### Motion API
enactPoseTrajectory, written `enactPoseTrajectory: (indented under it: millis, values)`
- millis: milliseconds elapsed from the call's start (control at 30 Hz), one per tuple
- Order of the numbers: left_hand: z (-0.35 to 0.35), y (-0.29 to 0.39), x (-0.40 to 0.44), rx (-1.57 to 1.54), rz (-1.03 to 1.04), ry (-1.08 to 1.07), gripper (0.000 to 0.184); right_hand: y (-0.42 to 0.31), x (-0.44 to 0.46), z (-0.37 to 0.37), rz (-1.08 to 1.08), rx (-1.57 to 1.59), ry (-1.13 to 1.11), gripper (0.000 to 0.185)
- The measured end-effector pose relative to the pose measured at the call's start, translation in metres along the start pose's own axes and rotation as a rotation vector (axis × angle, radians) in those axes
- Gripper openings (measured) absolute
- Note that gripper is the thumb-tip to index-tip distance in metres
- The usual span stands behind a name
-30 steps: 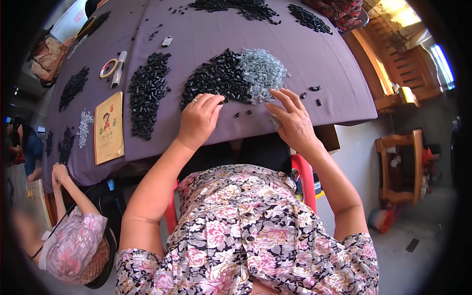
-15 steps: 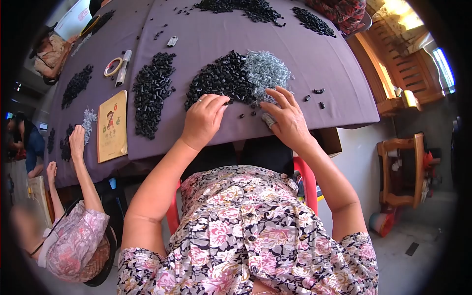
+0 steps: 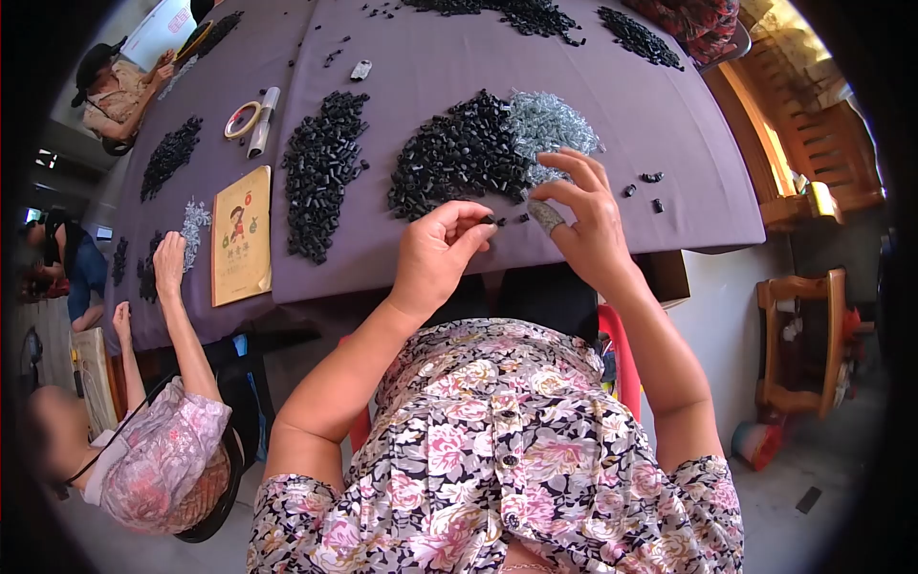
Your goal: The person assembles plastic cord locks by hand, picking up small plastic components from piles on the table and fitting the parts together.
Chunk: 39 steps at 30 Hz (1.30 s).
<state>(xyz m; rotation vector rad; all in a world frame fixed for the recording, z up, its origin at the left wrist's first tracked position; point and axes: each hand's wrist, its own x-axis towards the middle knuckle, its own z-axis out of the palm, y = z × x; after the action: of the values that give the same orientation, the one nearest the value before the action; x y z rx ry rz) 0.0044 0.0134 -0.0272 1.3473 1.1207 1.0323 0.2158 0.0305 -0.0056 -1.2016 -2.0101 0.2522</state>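
My left hand (image 3: 445, 251) pinches a small black piece (image 3: 490, 220) between thumb and fingers, just below a pile of black pieces (image 3: 457, 151). To its right, my right hand (image 3: 585, 212) hovers with fingers curled at the lower edge of a pile of clear pieces (image 3: 553, 124). A grey wrap (image 3: 546, 216) covers its thumb or a finger; whether its fingertips hold a clear piece is too small to tell. The two piles touch each other. A few loose black pieces (image 3: 658, 205) lie to the right.
Another black pile (image 3: 325, 172), a yellow booklet (image 3: 241, 237), a tape roll (image 3: 242, 121) and a clear roll (image 3: 264, 122) lie left on the purple cloth (image 3: 421, 57). A co-worker (image 3: 158, 459) sits lower left, one hand at a small clear pile. Another person (image 3: 117, 100) sits upper left.
My left hand has turned and moved right and slightly down from the black pile, and a black piece now shows in its fingers. The co-worker's hand has reached up to the small clear pile.
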Motion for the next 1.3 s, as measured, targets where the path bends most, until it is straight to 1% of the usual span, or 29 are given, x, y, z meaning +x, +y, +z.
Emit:
enactPoseTrajectory:
  millis: [67, 100, 167, 233, 333, 433, 467, 567, 667, 767, 867, 967, 1300]
  values:
    - [0.007, 0.002, -0.004, -0.036, -0.06, -0.023, 0.017, -0.008, -0.005, 0.004, 0.025, 0.17, -0.016, 0.021]
    - [0.01, 0.002, -0.005, -0.052, -0.057, -0.036, 0.018, -0.011, -0.007, 0.006, 0.034, 0.256, -0.02, 0.021]
    - [0.013, 0.003, -0.006, -0.086, -0.052, -0.051, 0.019, -0.012, -0.01, 0.008, 0.036, 0.296, -0.024, 0.02]
    - [0.011, 0.004, -0.007, -0.152, -0.105, -0.049, 0.017, -0.014, -0.013, 0.007, 0.053, 0.302, -0.034, 0.02]
    - [0.008, 0.001, -0.007, -0.213, -0.147, -0.107, 0.02, -0.017, -0.016, 0.005, 0.169, 0.417, -0.036, 0.021]
    - [0.015, 0.003, -0.007, -0.236, -0.126, -0.149, 0.022, -0.019, -0.019, 0.009, 0.105, 0.413, -0.053, 0.021]
    - [0.017, 0.004, -0.007, -0.24, -0.115, -0.151, 0.022, -0.018, -0.019, 0.011, 0.093, 0.412, -0.027, 0.022]
    - [0.015, 0.006, -0.005, -0.263, -0.161, -0.128, 0.018, -0.02, -0.016, 0.004, 0.062, 0.343, 0.025, 0.021]
    - [0.009, 0.003, -0.003, -0.569, -0.317, -0.039, 0.012, -0.022, -0.016, 0.0, 0.095, 0.348, 0.044, 0.022]
    - [0.017, 0.01, -0.006, -0.741, -0.379, 0.021, 0.011, -0.024, -0.017, 0.003, 0.099, 0.375, 0.059, 0.022]
    - [0.013, -0.002, -0.005, -0.864, -0.413, -0.042, 0.012, -0.027, -0.019, 0.008, 0.111, 0.412, 0.07, 0.022]
    - [0.016, 0.003, -0.009, -0.938, -0.471, -0.051, 0.011, -0.028, -0.019, 0.011, 0.095, 0.391, 0.065, 0.021]
    - [0.012, 0.001, -0.018, -1.036, -0.486, -0.087, 0.012, -0.032, -0.019, 0.014, 0.103, 0.424, 0.068, 0.022]
